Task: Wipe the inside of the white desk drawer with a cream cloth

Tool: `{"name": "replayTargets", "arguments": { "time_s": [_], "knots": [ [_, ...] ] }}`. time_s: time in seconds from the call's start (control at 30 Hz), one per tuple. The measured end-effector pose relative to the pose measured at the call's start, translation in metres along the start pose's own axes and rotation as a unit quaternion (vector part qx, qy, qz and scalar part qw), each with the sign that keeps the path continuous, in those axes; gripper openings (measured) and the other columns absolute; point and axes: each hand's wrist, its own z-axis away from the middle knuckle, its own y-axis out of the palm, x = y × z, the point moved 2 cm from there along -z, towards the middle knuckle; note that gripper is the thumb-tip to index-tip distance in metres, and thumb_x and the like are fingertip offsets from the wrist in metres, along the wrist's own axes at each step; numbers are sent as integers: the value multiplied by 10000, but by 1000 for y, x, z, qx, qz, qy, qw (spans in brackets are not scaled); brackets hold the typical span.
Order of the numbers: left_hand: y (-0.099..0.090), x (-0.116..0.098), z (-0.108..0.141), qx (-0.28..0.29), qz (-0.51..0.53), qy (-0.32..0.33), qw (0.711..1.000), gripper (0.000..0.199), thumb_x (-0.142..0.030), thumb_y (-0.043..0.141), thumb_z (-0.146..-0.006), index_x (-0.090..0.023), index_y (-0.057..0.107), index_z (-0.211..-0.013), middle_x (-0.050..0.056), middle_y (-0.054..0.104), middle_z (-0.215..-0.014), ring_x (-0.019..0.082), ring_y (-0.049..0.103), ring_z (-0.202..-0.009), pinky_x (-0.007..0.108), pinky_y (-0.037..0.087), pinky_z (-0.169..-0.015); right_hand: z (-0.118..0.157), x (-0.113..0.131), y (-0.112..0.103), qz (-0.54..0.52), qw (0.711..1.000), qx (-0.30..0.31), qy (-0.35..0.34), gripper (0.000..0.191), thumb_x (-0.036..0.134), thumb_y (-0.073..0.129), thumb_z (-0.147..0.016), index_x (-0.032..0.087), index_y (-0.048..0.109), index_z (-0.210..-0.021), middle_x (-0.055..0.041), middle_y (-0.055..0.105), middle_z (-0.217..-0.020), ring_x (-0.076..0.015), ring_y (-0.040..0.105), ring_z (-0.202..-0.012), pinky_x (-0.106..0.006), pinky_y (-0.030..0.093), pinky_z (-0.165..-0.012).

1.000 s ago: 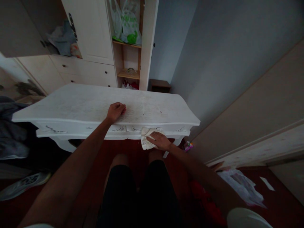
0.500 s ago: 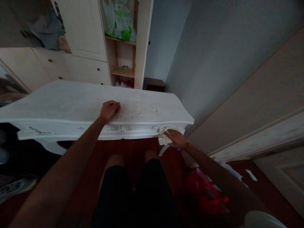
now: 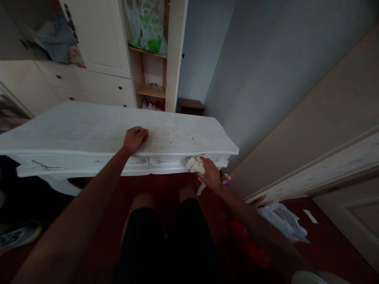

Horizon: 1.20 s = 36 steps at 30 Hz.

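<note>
A white table (image 3: 89,122) with carved drawer fronts stretches across in front of me, its top marked by brownish smudges and a few dark specks. My left hand (image 3: 135,139) rests on the tabletop near the front edge, its fingers curled in; whatever they might hold is hidden. Down at the right end, my right hand (image 3: 211,173) presses a crumpled cream cloth (image 3: 196,164) against the drawer front. The cloth covers the right drawer's knob area. A pale strip (image 3: 201,189) hangs below that hand.
Behind the table stands a white cabinet (image 3: 109,47) with an open door and plastic bags (image 3: 152,29) on a shelf. A small brown stand (image 3: 191,106) is by the wall. On the floor at right lie a white plastic bag (image 3: 284,223) and a red bag (image 3: 251,244).
My right hand has slid the cloth leftward along the drawer front, uncovering the carving at its right end. My left hand stays at the same spot on the tabletop.
</note>
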Motion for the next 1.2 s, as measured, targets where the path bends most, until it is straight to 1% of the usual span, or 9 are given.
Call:
{"name": "replayTargets", "arguments": {
  "time_s": [0.1,0.3,0.4,0.5,0.73,0.83,0.97,1.13,1.2],
  "knots": [
    [0,3,-1,3,-1,0,1000,166,-252,620,-742,-171,602,-598,9,617,-573,98,538,-485,215,446,-488,-13,45,15,4,1000,-3,-1,624,339,648,-815,145,463,-1379,-197,565,-1252,-351,499,-1161,-502,448,-978],
    [-1,6,-3,6,13,-7,1000,159,-271,628,-727,-166,605,-610,12,622,-577,102,546,-489,216,448,-486,-36,117,32,3,994,43,-98,668,359,694,-827,178,428,-1413,-172,579,-1264,-325,520,-1143,-473,429,-991],
    [-1,4,-1,5,15,4,1000,165,-263,626,-726,-165,602,-596,8,612,-566,102,539,-482,220,443,-484,-48,145,43,-4,988,72,-140,672,368,686,-841,182,407,-1423,-170,560,-1298,-316,506,-1174,-454,419,-1002],
    [-1,1,1,5,8,7,1000,167,-253,618,-733,-164,599,-594,2,598,-551,98,523,-475,221,433,-484,-56,159,51,-12,984,87,-158,661,367,668,-853,198,394,-1430,-170,537,-1339,-317,485,-1207,-464,405,-1013],
    [-1,-1,2,4,11,-1,1000,171,-252,617,-738,-161,590,-596,5,605,-569,101,538,-500,226,445,-508,-48,136,48,13,948,153,-280,529,221,635,-850,184,501,-1361,-163,566,-1324,-314,479,-1206,-483,401,-1003],
    [-2,-1,2,3,14,-2,1000,166,-259,624,-731,-159,594,-602,2,606,-570,100,540,-502,225,447,-508,-42,119,48,15,942,160,-295,548,210,635,-845,171,498,-1374,-169,548,-1353,-312,463,-1238,-480,385,-1028],
    [-2,-1,2,1,15,-2,1000,163,-255,623,-731,-160,594,-602,0,606,-563,98,538,-489,218,438,-493,-32,99,50,22,945,159,-284,591,227,671,-819,169,498,-1381,-172,539,-1368,-328,445,-1262,-503,359,-1056],
    [-1,-2,3,-3,14,-6,1000,158,-245,613,-734,-161,592,-601,2,606,-563,94,534,-487,211,435,-484,-14,62,42,48,965,160,-203,687,293,732,-776,179,480,-1405,-191,539,-1357,-353,476,-1227,-523,386,-1025],
    [-1,-2,3,-2,9,-4,1000,163,-251,612,-736,-161,592,-601,5,606,-567,97,537,-494,213,442,-489,-5,44,36,60,966,159,-197,692,288,734,-773,177,481,-1407,-198,526,-1371,-364,457,-1261,-519,392,-1016]
  ]
}}
